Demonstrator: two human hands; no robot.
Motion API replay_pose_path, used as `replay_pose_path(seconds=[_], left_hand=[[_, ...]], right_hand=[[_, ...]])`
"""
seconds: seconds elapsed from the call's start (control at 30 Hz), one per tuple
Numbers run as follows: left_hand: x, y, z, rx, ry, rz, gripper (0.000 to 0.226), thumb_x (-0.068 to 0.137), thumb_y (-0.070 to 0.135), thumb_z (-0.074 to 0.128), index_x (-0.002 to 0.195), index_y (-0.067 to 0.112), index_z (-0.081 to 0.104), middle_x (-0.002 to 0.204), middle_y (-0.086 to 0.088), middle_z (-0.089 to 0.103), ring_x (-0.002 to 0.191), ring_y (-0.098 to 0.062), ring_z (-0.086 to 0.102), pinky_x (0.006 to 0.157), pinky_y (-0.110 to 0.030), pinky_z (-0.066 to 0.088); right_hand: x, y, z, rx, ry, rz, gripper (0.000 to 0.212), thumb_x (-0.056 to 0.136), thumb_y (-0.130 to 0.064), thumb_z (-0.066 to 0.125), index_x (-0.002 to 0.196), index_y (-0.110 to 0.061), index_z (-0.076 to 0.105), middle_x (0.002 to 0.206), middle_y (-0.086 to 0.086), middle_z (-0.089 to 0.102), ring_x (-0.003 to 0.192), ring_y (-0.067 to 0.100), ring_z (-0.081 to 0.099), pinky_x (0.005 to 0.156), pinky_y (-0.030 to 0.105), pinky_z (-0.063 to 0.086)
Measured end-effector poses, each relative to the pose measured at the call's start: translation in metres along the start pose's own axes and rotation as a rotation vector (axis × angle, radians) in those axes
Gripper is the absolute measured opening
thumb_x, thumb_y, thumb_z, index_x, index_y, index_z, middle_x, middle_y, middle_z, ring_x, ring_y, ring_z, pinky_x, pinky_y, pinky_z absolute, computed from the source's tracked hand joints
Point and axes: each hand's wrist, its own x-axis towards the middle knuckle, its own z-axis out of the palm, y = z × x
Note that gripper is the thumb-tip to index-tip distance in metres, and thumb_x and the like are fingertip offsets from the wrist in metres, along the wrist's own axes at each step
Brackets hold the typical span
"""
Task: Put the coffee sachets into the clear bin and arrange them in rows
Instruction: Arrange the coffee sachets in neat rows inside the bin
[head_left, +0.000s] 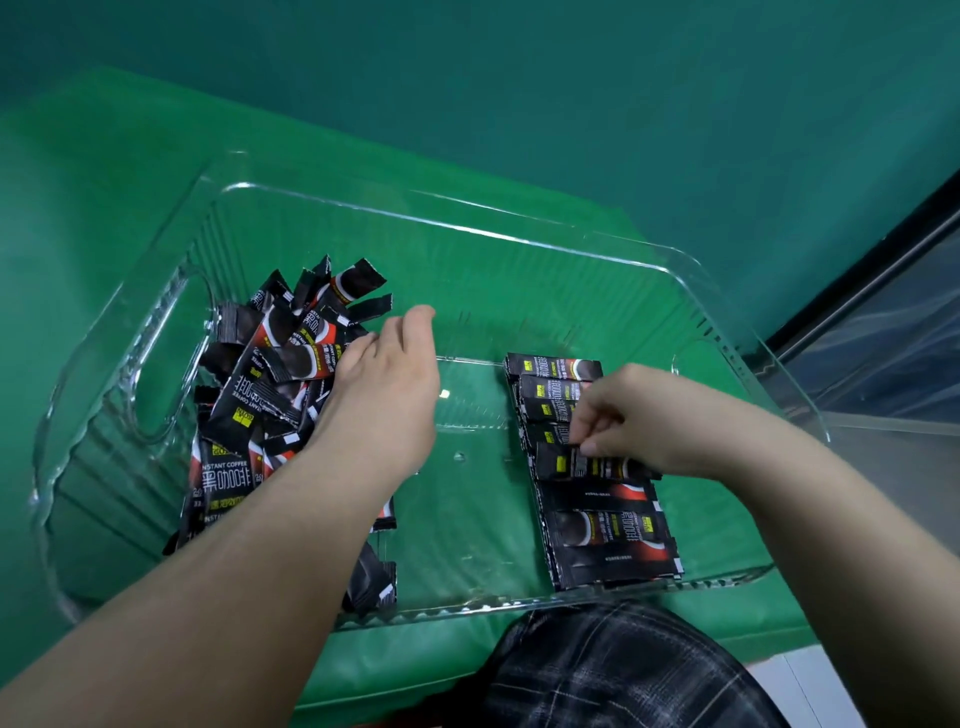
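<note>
Right grip (618, 415) pinches a sachet (597, 464) atop the row (602, 525); left grip (387, 374) spread on the pile (270, 384).

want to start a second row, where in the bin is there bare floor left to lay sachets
The widest bare floor of the clear bin lies down the middle, between the loose sachet pile on the left and the neat row on the right, and across the far end. The left hand reaches into the crowded pile; the right hand pinches a sachet over the row.
</note>
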Motion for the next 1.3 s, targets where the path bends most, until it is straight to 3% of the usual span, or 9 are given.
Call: replay_pose_path(seconds=[0.1,0.2,0.37,0.53,0.77,0.97,1.13,1.3], left_hand=[[0.000,0.000,0.000,0.000,0.004,0.001,0.087,0.081,-0.004,0.064,0.145,0.012,0.007,0.141,-0.006,0.034,0.135,-0.020,0.031,0.116,-0.030,0.008],[0.000,0.000,0.000,0.002,0.003,-0.007,0.087,0.081,-0.004,0.065,0.145,0.012,0.008,0.141,-0.006,0.035,0.134,-0.020,0.032,0.115,-0.030,0.009],[-0.001,0.001,-0.001,0.001,0.005,-0.006,0.086,0.081,-0.004,0.065,0.145,0.013,0.009,0.140,-0.006,0.036,0.133,-0.020,0.033,0.115,-0.030,0.010],[0.000,0.001,-0.001,-0.006,0.004,-0.011,0.087,0.081,-0.004,0.066,0.145,0.014,0.008,0.142,-0.005,0.034,0.135,-0.019,0.032,0.116,-0.030,0.009],[-0.001,0.001,-0.001,-0.012,0.007,-0.003,0.086,0.081,-0.004,0.065,0.144,0.014,0.009,0.141,-0.006,0.035,0.135,-0.020,0.031,0.115,-0.029,0.009],[-0.001,0.000,-0.001,-0.012,0.011,-0.003,0.085,0.081,-0.005,0.064,0.144,0.013,0.010,0.141,-0.005,0.035,0.134,-0.020,0.031,0.115,-0.029,0.009],[-0.001,-0.001,-0.001,-0.016,0.012,0.004,0.084,0.080,-0.005,0.064,0.144,0.012,0.011,0.141,-0.005,0.035,0.134,-0.019,0.031,0.115,-0.029,0.008],[-0.001,0.001,-0.001,-0.018,0.009,-0.003,0.085,0.081,-0.005,0.064,0.144,0.014,0.011,0.141,-0.005,0.035,0.135,-0.019,0.031,0.115,-0.029,0.007]], right_hand=[[0.003,0.002,0.010,-0.076,0.009,-0.004,0.008,0.084,-0.018,0.069,0.084,-0.025,0.067,0.071,-0.014,0.058,0.063,-0.001,0.052,0.053,0.011,0.038],[0.001,0.004,0.016,-0.141,0.117,-0.013,0.009,0.081,-0.019,0.071,0.090,-0.019,0.067,0.071,-0.011,0.056,0.068,0.007,0.052,0.053,0.013,0.034],[-0.013,0.006,0.027,-0.173,0.089,-0.134,0.028,0.077,-0.031,0.074,0.101,-0.023,0.063,0.091,-0.010,0.053,0.086,0.006,0.049,0.076,0.022,0.041],[-0.014,0.007,0.036,-0.247,0.165,-0.192,0.024,0.082,-0.037,0.068,0.101,-0.024,0.059,0.090,-0.011,0.047,0.088,0.006,0.041,0.080,0.025,0.041],[-0.012,0.006,0.038,-0.285,0.230,-0.190,0.011,0.087,-0.026,0.063,0.096,-0.021,0.060,0.086,-0.010,0.046,0.096,0.014,0.049,0.079,0.027,0.043],[-0.011,0.000,0.041,-0.239,0.167,-0.349,0.035,0.093,-0.020,0.053,0.125,-0.035,0.055,0.098,-0.008,0.049,0.103,0.013,0.045,0.090,0.029,0.039],[-0.010,0.002,0.040,-0.238,0.123,-0.306,0.038,0.097,-0.017,0.043,0.128,-0.035,0.055,0.095,-0.007,0.045,0.107,0.015,0.045,0.093,0.026,0.037],[-0.005,-0.003,0.041,-0.202,0.176,-0.271,0.047,0.094,-0.011,0.038,0.134,-0.036,0.048,0.113,-0.002,0.054,0.111,0.017,0.047,0.095,0.029,0.038]])
